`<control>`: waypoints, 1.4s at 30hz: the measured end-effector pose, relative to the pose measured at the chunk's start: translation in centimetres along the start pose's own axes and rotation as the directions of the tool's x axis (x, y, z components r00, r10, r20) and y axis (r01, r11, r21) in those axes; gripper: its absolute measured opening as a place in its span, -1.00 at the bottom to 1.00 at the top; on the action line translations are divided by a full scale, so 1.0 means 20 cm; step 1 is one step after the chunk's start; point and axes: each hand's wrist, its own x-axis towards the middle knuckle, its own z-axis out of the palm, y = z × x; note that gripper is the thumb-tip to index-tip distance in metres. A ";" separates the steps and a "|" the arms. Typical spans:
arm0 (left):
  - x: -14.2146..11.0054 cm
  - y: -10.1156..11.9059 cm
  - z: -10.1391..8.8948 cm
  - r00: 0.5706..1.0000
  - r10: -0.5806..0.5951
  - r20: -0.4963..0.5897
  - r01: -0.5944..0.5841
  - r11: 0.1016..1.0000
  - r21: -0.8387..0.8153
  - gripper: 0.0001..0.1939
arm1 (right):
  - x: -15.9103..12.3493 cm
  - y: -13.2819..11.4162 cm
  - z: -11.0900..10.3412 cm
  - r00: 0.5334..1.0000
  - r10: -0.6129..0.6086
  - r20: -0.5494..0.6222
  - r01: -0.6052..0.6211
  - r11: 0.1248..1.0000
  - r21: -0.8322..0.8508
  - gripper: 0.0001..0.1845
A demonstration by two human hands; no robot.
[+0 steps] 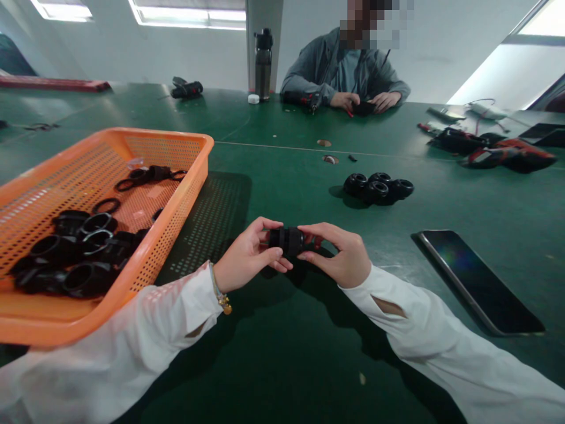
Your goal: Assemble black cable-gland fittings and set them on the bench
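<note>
Between my two hands, just above the green table, is a black ribbed cylindrical part [288, 240], lying on its side. My left hand [252, 250] grips its left end, thumb in front and fingers behind and below. With thumb and index finger, my right hand [339, 250] pinches its right end. A little further off on the right stands a cluster of several black round parts with open tops [378, 187]. To the left, an orange perforated basket [170, 247] holds several black tubular parts [90, 278] and loose black rings [106, 205].
A smartphone [479, 280] lies right of my right forearm. Across the table [273, 365] a person in a grey jacket [315, 65] handles a dark object, beside a black power tool [302, 99] and a bottle [263, 65]. Red and black items [507, 150] lie far right.
</note>
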 end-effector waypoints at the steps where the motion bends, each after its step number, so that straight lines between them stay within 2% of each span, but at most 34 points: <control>1: 0.00 0.00 0.00 1.000 -0.001 -0.002 0.001 1.000 0.001 -0.64 | 0.00 0.00 0.00 1.000 0.001 0.002 -0.001 1.000 -0.002 -0.73; 18: 0.00 -0.01 -0.01 1.000 0.018 0.018 -0.018 1.000 -0.011 -0.65 | 0.00 0.00 0.00 1.000 -0.028 -0.002 0.028 1.000 -0.013 -0.73; 24: 0.00 -0.01 -0.01 1.000 0.007 0.016 -0.006 1.000 -0.017 -0.65 | 0.00 0.00 -0.01 0.999 -0.038 0.029 0.038 0.999 0.028 -0.66; 34: 0.00 -0.01 -0.01 1.000 0.010 0.006 -0.010 1.000 -0.001 -0.65 | -0.01 0.01 0.00 1.000 0.014 -0.003 -0.014 1.000 0.008 -0.71; 39: 0.00 -0.01 -0.01 1.000 0.014 0.014 -0.014 1.000 -0.020 -0.65 | -0.01 0.00 0.02 0.996 0.062 -0.059 -0.055 0.991 0.122 -0.59; 42: 0.00 0.00 -0.01 1.000 0.012 0.012 -0.012 1.000 -0.023 -0.64 | -0.01 0.00 0.02 0.997 0.029 -0.077 -0.018 0.990 0.143 -0.68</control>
